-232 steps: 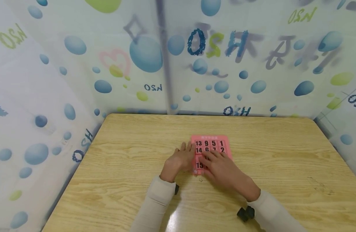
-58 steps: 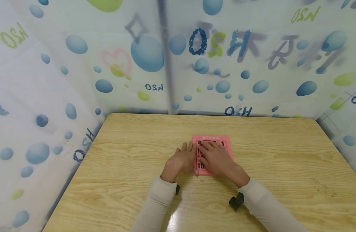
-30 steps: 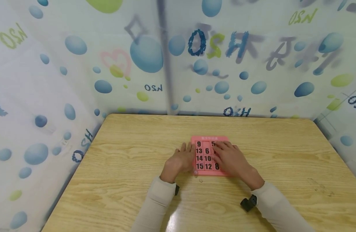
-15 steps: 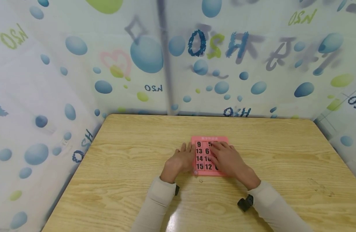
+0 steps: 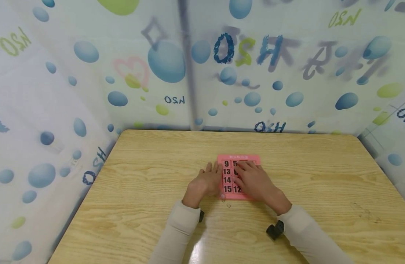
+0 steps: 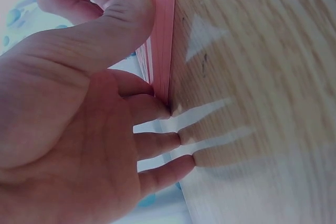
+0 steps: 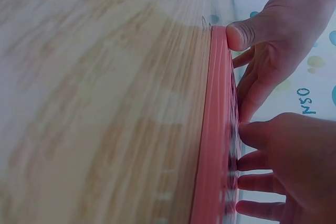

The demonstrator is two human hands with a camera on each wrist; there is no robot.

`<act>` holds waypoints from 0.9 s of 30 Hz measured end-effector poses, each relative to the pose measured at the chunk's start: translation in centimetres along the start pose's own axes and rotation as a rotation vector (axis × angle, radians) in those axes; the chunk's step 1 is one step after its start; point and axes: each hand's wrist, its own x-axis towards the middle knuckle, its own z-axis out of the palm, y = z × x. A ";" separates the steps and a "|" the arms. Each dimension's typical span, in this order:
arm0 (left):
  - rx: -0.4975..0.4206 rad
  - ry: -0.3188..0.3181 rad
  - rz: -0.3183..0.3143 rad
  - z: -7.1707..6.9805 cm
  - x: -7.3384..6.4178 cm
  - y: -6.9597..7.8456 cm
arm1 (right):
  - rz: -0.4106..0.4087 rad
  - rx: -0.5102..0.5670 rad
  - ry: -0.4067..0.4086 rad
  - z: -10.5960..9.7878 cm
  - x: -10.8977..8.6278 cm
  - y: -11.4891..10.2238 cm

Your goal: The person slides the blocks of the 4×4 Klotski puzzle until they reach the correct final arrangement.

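Right hand (image 5: 256,183) on pink, square, plastic-looking number puzzle (image 5: 239,157).
Fingers spread, grasping nothing, tips on black-numbered tiles (image 5: 227,189); left hand (image 5: 205,183), fingers extended, braces the puzzle's left edge on the wood-grain tabletop (image 5: 149,176). Light, level pressure should slide tiles cleanly.

The head view, widest and farthest back, looks forward and down from above the near side of a wooden table (image 5: 149,176) towards a patterned backdrop (image 5: 205,91). The left-wrist view is close and low, tipped sideways, facing the left hand (image 6: 94,114) against the side of a pink number board (image 5: 227,180). The right-wrist view, also low, close and tipped sideways, faces along the board's side; it and the head view share both hands, board, table and backdrop.
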 end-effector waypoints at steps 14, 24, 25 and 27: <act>-0.013 0.004 0.000 0.2 0.0 0.0 | 0.023 0.019 0.006 -0.7 -0.7 1.4; -0.007 0.014 -0.004 0.1 0.0 0.1 | 0.082 -0.006 0.025 -1.1 -1.7 3.7; -0.011 0.014 -0.003 0.1 0.0 0.1 | 0.086 -0.011 0.027 -1.1 -1.8 3.8; -0.018 0.015 -0.003 0.1 0.0 0.1 | 0.091 -0.022 0.025 -1.1 -1.8 4.0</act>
